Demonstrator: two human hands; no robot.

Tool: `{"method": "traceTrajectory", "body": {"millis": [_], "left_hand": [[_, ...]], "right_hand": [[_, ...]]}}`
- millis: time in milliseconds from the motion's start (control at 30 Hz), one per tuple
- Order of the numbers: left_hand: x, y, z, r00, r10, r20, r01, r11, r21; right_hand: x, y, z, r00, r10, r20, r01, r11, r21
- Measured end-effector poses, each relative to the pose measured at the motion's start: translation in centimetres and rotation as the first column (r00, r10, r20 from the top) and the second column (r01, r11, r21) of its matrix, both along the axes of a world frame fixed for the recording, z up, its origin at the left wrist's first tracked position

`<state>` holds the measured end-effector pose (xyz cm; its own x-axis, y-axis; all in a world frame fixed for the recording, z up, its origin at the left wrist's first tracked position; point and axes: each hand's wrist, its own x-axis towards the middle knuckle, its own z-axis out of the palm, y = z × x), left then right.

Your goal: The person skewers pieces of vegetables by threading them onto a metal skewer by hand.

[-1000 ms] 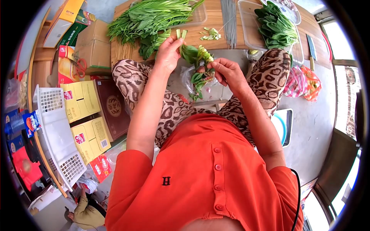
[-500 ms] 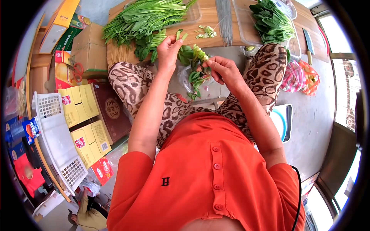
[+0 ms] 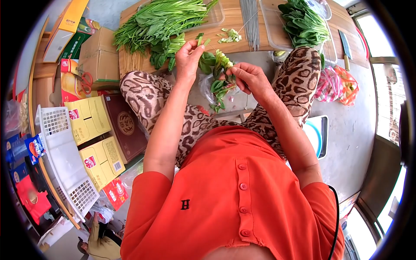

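Raised near the table edge, my left hand [image 3: 189,58] pinches a short piece of green leafy vegetable stem [image 3: 203,41] between thumb and fingers. My right hand [image 3: 251,79] is closed in a pinch beside the heap of leafy trimmings [image 3: 219,84]; its fingertips touch or nearly touch the heap, and whatever they hold is too small to make out. The heap lies between my knees with a clear plastic bag [image 3: 206,86] partly under it. Just beyond my left hand lies a big bunch of long-stemmed greens [image 3: 167,21]. Chopped pale stem bits [image 3: 229,35] lie on the wooden table [image 3: 225,24].
Thin metal wires [image 3: 250,24] lie across the table. Leafy greens [image 3: 303,26] fill a clear tray at the right, near a cleaver [image 3: 346,43]. Plastic bags [image 3: 336,86] and a blue basin [image 3: 314,136] are right; boxes [image 3: 89,119], scissors [image 3: 86,81] and a white rack [image 3: 65,151] left.
Both hands keep nearly the same place and pinch. The view has shifted very slightly; nothing has visibly been taken or let go.
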<state>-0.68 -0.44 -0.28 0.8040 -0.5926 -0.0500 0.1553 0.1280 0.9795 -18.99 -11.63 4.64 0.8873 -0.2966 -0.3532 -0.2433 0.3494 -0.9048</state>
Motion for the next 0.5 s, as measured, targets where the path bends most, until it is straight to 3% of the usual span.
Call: {"method": "traceTrajectory", "body": {"millis": [500], "left_hand": [[0.08, 0.06, -0.40, 0.999, -0.013, 0.031, 0.013, 1.000, -0.006]], "right_hand": [[0.08, -0.05, -0.49, 1.000, -0.003, -0.001, 0.003, 1.000, 0.010]]}}
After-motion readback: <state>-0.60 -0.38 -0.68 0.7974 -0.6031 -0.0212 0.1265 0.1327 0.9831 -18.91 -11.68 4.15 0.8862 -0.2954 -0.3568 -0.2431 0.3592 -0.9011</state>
